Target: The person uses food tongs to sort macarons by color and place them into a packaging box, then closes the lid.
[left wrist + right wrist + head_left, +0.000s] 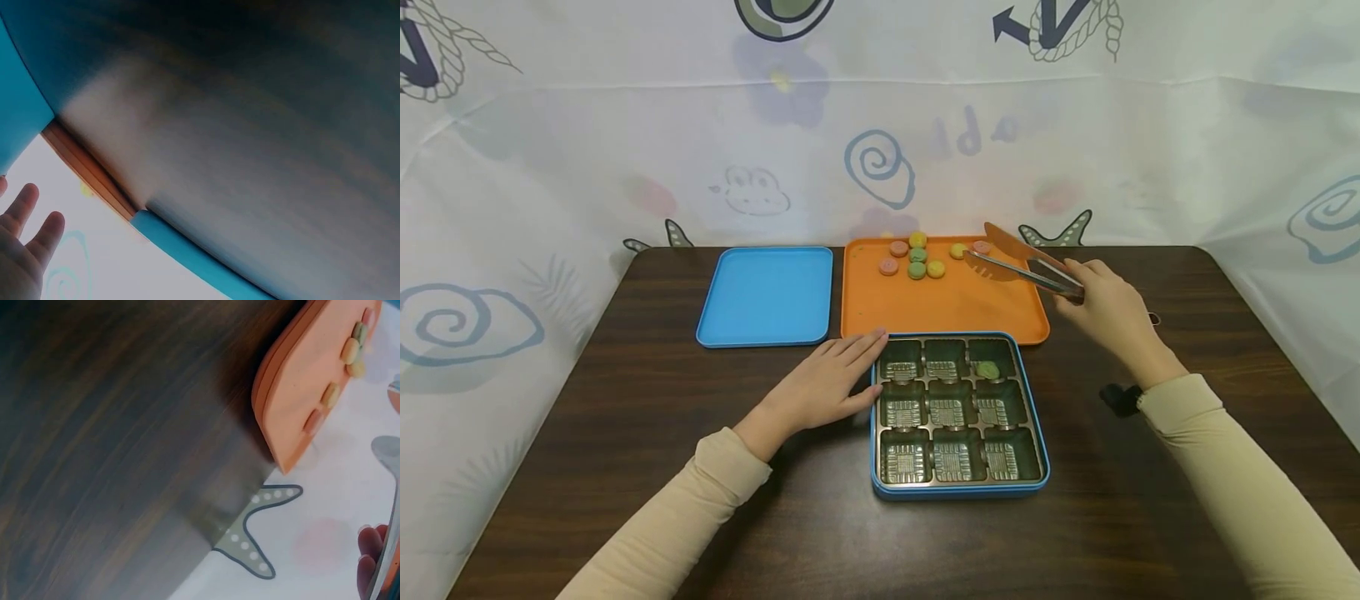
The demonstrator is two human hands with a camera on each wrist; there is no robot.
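Note:
My right hand [1108, 310] grips a pair of metal tongs [1017, 246] with brownish ends over the right side of an orange tray [925, 308]. The tongs' arms are spread, their ends on either side of a pink macaron [981, 247]; contact cannot be told. A yellow macaron [958, 251] lies beside it. Fingers extended, my left hand [816, 383] touches the left edge of a blue-rimmed box [961, 492] with a metallic insert of several square compartments. One green macaron [987, 370] sits in its far right compartment. In the right wrist view, fingers [367, 565] show behind the tongs [391, 525].
More pink, green and yellow macarons [917, 255] are grouped at the orange tray's back left. To its left, a bare blue tray [767, 296] lies on the dark wooden table [647, 400]. A printed white cloth [700, 142] hangs behind the table.

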